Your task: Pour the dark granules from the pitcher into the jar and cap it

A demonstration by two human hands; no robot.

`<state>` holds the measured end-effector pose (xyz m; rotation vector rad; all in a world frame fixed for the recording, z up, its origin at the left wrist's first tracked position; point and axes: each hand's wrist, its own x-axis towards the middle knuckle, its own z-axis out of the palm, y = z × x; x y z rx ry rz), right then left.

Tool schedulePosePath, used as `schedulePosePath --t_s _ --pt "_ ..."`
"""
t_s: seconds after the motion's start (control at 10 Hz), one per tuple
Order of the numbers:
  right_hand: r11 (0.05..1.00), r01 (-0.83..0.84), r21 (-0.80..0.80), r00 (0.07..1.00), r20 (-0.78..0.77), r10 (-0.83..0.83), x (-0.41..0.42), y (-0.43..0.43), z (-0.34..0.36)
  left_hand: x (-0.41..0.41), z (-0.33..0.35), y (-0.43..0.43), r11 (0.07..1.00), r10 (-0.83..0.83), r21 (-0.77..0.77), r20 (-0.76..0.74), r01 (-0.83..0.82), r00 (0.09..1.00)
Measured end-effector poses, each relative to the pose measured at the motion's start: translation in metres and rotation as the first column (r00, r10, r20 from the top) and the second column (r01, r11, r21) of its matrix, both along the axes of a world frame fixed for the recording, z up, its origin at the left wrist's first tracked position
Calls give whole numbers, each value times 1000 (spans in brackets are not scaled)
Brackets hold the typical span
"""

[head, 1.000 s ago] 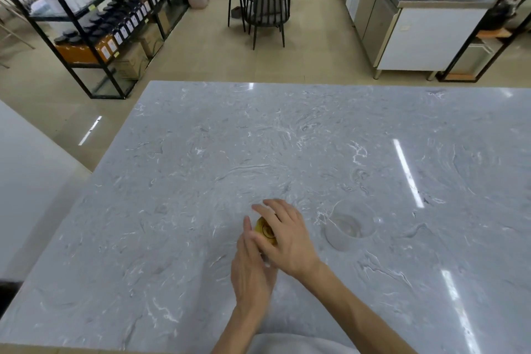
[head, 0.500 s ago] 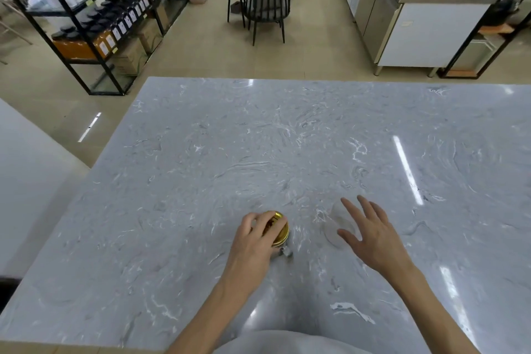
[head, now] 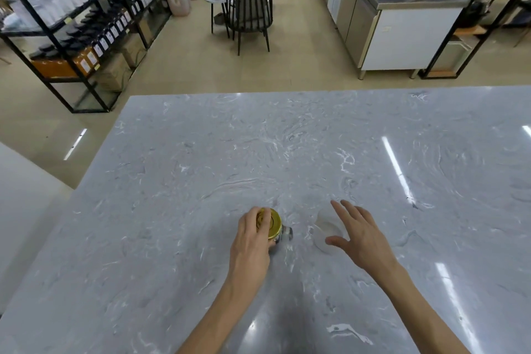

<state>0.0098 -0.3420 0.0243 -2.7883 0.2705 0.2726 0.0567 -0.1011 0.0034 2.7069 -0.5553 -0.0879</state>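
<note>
Right hand (head: 362,236) barely shifted, fingers spread over pitcher (head: 326,227), left hand (head: 253,241) gripping gold-capped jar (head: 273,224) (lid marking unreadable)

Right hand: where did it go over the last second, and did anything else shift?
The right hand let go of the gold lid and swung off to the right; it now hovers open over the clear pitcher, not visibly gripping it. The left hand shifted from beside the jar to lie over the lid. Jar, pitcher and marble table kept their places.
</note>
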Motion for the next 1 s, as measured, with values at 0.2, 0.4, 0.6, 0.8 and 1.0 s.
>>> schedulePosePath --t_s 0.2,0.4,0.6,0.8,1.0 --pt "996 27 90 1000 2 -28 91 -11 7 96 3 -14 995 77 -65 -63 -81 995" --pt "992 16 123 999 -31 -12 186 -31 13 186 18 -26 785 228 -486 -352 -385 908" --pt "988 56 144 998 -29 -52 232 -50 6 233 2 -31 802 188 -510 -281 -312 941" --pt "984 84 156 996 -23 -81 236 -51 -6 239 -12 -28 808 227 -495 -238 -319 944" --pt "998 63 16 996 -71 -62 231 -42 19 227 4 -28 947 186 -229 -185 -226 965"
